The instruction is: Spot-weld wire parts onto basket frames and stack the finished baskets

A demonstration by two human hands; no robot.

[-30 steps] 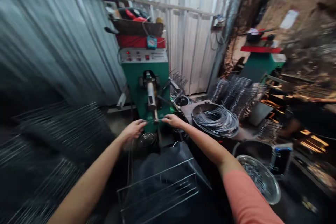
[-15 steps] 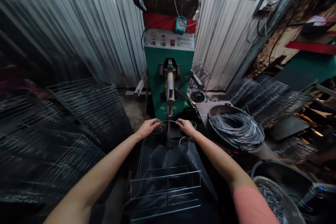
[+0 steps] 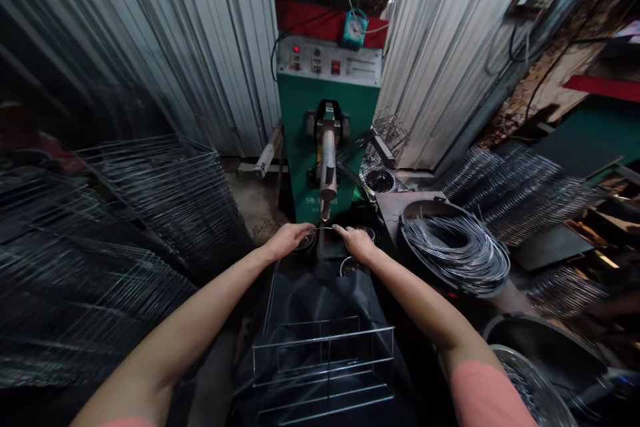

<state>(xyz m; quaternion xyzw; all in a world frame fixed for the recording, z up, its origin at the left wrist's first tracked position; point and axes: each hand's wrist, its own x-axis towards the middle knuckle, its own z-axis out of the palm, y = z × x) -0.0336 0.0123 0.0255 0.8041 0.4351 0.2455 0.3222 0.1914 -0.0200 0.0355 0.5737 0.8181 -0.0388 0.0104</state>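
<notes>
My left hand (image 3: 289, 239) pinches the left end of a thin metal wire (image 3: 323, 229). My right hand (image 3: 356, 241) has its fingers closed on the right end of the same wire. Slightly bowed, the wire spans the gap between both hands just below the upper electrode (image 3: 326, 208) of a green spot-welding machine (image 3: 295, 123). Whether wire and electrode touch I cannot tell. Over my lap, on a dark apron (image 3: 310, 297), lies a welded wire rack (image 3: 325, 341); thin rods run from it up toward my hands, and their upper ends are hidden.
Stacked wire grids (image 3: 170, 193) stand at the left. To the right, a round pan (image 3: 407, 240) holds a coil of cut wires (image 3: 460, 247). A bowl (image 3: 543, 380) with small metal pieces sits lower right, beside a dark basin (image 3: 540, 340). Corrugated metal sheeting (image 3: 200, 33) closes off the back.
My view has tilted down slightly, so the machine sits higher in the picture. My hands have drawn a little closer together, still gripping the wire below the electrode.
</notes>
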